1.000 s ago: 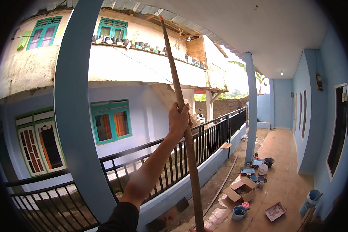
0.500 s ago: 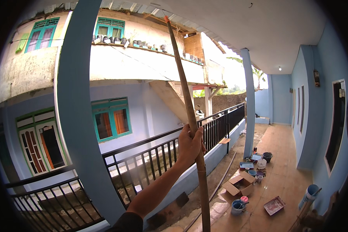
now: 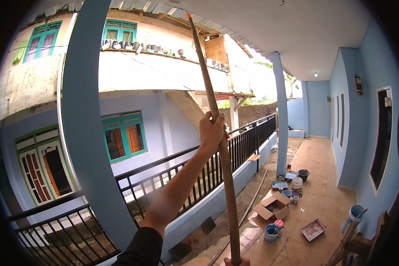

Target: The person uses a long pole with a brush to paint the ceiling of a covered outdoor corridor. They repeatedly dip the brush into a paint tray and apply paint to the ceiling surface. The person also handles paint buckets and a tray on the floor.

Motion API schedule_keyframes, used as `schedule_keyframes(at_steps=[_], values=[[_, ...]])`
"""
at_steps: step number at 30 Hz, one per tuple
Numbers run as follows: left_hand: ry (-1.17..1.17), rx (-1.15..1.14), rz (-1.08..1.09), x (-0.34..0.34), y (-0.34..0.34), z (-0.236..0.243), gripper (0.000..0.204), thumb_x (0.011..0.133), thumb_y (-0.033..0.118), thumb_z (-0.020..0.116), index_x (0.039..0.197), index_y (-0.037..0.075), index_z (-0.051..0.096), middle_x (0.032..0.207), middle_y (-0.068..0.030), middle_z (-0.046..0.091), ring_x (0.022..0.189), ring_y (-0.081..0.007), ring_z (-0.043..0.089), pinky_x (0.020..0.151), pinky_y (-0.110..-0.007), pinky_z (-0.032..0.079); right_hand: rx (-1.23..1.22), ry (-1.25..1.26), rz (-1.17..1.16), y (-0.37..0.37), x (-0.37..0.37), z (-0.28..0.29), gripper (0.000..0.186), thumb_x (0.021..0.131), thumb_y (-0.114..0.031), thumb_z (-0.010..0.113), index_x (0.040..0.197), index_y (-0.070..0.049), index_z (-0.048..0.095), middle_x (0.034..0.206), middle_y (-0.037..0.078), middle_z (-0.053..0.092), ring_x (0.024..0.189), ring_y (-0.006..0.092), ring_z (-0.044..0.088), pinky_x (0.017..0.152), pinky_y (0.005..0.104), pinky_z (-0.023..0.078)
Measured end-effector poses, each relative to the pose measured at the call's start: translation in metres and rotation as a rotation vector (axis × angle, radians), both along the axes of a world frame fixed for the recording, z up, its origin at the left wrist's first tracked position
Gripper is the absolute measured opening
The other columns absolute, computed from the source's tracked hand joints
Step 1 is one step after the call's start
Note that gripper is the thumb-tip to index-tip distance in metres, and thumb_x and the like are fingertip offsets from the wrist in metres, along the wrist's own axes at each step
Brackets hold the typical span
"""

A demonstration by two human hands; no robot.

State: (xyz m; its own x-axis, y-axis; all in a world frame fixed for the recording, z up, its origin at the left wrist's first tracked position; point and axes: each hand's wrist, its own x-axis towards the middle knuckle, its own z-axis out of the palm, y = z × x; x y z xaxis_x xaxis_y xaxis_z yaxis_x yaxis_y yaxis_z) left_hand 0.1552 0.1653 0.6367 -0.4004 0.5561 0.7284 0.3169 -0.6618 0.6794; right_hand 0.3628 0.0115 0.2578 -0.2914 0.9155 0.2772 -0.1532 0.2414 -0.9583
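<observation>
A long brown bamboo pole (image 3: 226,177) stands nearly upright before me, its orange tip reaching up toward the roof edge. Around its middle my left hand (image 3: 213,129) is wrapped, the arm stretched out in a dark sleeve. My right hand (image 3: 237,262) grips the pole low down at the bottom edge of the view; only a few fingers show. Whether the tip touches the ceiling edge or corrugated roof, I cannot tell.
A blue pillar (image 3: 82,88) and black railing (image 3: 181,177) are on the left. Paint buckets (image 3: 271,232), a cardboard box (image 3: 271,205) and a paint tray (image 3: 314,230) sit on the tiled floor. At right, a tall bucket (image 3: 354,218) stands near the blue wall (image 3: 369,146).
My left hand has moved higher up the pole, with more of the forearm and sleeve showing. My right hand has come into view at the pole's lower part. The view has shifted slightly.
</observation>
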Motion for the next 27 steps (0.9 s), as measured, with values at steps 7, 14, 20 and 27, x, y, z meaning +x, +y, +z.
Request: schedule_keyframes(at_steps=[7,14,20,27], values=[[-0.061,-0.008,0.051,-0.039,0.036,0.024,0.019,0.097,0.014,0.061,0.104,-0.002,0.055,0.069,-0.0073,0.055,0.046,-0.0180,0.056,0.042,-0.034,0.049,0.099,-0.043,-0.040,0.029,-0.027,0.024,0.027,0.084,-0.017,0.076,0.074,0.004,0.062,0.057,0.004,0.052,0.054,0.0116,0.046,0.050,0.0362,0.039],[-0.057,0.009,0.001,-0.016,0.020,-0.003,0.019,0.098,0.014,0.060,0.105,-0.002,0.053,0.067,-0.0064,0.054,0.043,-0.0167,0.055,0.039,-0.033,0.047,0.055,0.008,-0.014,0.019,-0.009,-0.009,0.029,0.086,-0.023,0.078,0.070,-0.003,0.064,0.058,-0.001,0.051,0.055,0.0089,0.045,0.049,0.0337,0.036],[-0.145,-0.035,-0.083,0.047,0.017,-0.107,0.020,0.098,0.014,0.060,0.101,-0.004,0.051,0.060,-0.0072,0.057,0.042,-0.0179,0.061,0.036,-0.032,0.049,-0.273,-0.211,-0.050,-0.001,0.064,-0.110,0.037,0.086,-0.011,0.075,0.057,-0.005,0.053,0.052,-0.005,0.046,0.049,0.0056,0.044,0.047,0.0286,0.035],[-0.189,-0.087,-0.158,0.103,-0.004,-0.183,0.033,0.100,0.018,0.061,0.121,-0.006,0.051,0.063,-0.0051,0.058,0.044,-0.0122,0.057,0.037,-0.028,0.046,-0.418,-0.185,-0.091,-0.031,0.105,-0.176,0.035,0.086,-0.012,0.075,0.060,-0.009,0.052,0.051,-0.002,0.051,0.040,0.0082,0.046,0.040,0.0251,0.034]])
